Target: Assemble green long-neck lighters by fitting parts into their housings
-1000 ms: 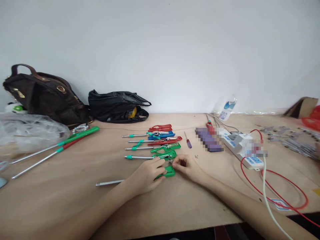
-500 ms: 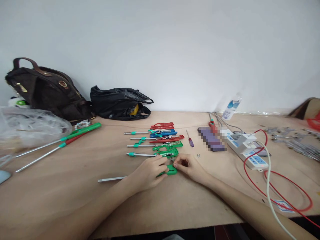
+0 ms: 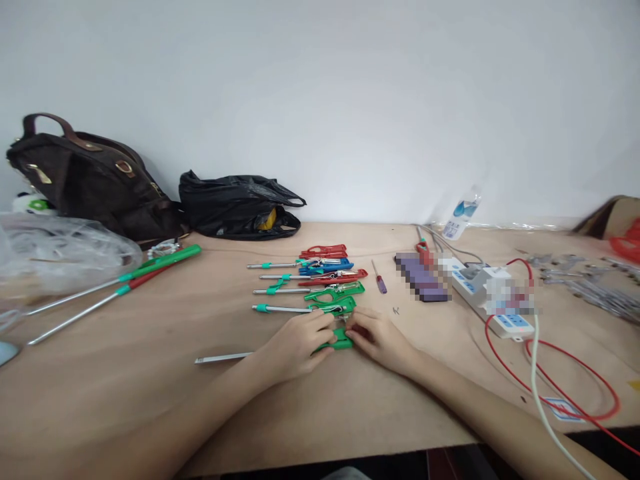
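Observation:
My left hand (image 3: 299, 345) lies over a green-handled tool (image 3: 340, 343) on the wooden table (image 3: 150, 373), fingers curled around its handle. The tool's silver rod (image 3: 220, 358) sticks out to the left from under that hand. My right hand (image 3: 376, 337) is closed in a pinch against the right end of the same green handle. Just beyond my hands lies a row of several similar tools (image 3: 320, 280) with red, blue and green handles and silver rods.
A brown handbag (image 3: 85, 180) and a black plastic bag (image 3: 240, 210) stand at the back left, with clear plastic wrap (image 3: 55, 257) and two long green-handled rods (image 3: 115, 290). To the right are a small screwdriver (image 3: 380, 278), a power strip (image 3: 487, 297), a red cable (image 3: 550, 380), a bottle (image 3: 463, 212) and metal parts (image 3: 595, 287).
My right hand has moved slightly left, closing in on the end of the green handle. My left hand keeps its hold. The view has shifted slightly.

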A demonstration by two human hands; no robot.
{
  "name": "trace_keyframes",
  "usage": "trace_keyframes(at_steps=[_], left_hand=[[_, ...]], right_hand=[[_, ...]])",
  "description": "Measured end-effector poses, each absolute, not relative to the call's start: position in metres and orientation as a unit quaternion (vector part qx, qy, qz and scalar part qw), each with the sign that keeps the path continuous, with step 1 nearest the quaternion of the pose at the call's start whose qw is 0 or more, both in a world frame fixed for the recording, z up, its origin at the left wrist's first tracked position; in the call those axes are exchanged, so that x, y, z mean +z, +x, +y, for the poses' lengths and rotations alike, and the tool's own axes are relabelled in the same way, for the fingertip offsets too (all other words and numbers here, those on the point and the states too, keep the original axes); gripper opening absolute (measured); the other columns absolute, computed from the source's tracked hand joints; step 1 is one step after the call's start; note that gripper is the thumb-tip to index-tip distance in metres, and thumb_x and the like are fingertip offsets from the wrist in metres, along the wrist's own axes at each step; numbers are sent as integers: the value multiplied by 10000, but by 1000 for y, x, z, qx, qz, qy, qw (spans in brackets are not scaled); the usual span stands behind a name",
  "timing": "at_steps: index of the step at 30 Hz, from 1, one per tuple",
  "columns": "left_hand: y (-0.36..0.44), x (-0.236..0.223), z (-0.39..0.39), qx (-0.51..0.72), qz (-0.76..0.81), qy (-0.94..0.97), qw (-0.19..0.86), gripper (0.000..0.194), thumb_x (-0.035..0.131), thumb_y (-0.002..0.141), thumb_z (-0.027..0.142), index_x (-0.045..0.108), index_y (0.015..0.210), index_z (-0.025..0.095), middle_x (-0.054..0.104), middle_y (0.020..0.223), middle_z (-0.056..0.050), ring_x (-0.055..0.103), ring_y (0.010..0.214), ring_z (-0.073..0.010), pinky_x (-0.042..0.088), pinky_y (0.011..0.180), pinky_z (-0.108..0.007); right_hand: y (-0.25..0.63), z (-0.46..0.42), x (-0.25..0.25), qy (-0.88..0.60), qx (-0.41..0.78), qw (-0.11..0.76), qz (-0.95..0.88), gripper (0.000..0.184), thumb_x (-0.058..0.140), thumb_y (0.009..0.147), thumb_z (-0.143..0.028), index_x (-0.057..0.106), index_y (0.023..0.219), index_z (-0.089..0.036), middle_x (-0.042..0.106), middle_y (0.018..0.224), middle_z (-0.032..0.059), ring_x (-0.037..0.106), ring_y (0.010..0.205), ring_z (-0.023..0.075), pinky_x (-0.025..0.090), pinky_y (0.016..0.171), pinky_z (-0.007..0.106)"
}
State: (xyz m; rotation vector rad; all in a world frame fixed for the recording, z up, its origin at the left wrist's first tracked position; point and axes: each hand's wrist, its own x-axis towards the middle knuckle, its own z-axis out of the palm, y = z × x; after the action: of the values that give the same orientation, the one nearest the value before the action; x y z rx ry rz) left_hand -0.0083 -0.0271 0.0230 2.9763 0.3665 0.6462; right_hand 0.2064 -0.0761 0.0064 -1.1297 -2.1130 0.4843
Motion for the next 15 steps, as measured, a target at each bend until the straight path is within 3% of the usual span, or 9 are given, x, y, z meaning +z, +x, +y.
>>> trace_keyframes(at_steps=[4,7,11,13,15], left_hand=[[-9,24,-27,205,120,970,39,94,513,896,132,562,820,159,538,861,-47,512,815,-189,398,679,-275],[-9,24,-27,197,127,971,43,91,515,893,128,561,821,160,545,874,-46,513,812,-184,403,695,-277],[-9,25,-27,188,127,973,44,72,535,880,132,556,816,160,551,873,-46,515,795,-180,397,667,-271],[-9,25,-27,183,129,974,43,61,541,873,130,560,824,160,556,880,-47,516,793,-180,397,663,-270],[-9,26,-27,180,132,974,42,66,535,874,128,565,826,160,559,882,-47,519,795,-181,405,679,-274]], right_hand=[[213,-72,10,-457,213,344,-792,127,488,921,-251,543,822,-194,575,763,15,518,653,143,410,596,245],[231,-58,16,-550,141,331,-754,196,436,945,-310,549,847,-182,607,751,33,531,635,155,403,593,258],[264,-30,18,-729,-91,158,-659,278,529,884,-412,571,907,-138,647,921,163,572,906,287,403,722,344],[278,-17,15,-753,-96,88,-645,356,555,861,-475,586,912,-124,646,981,197,560,977,323,399,766,372],[287,-7,14,-755,-50,65,-651,297,520,892,-422,598,871,-137,661,951,168,576,965,295,402,762,349]])
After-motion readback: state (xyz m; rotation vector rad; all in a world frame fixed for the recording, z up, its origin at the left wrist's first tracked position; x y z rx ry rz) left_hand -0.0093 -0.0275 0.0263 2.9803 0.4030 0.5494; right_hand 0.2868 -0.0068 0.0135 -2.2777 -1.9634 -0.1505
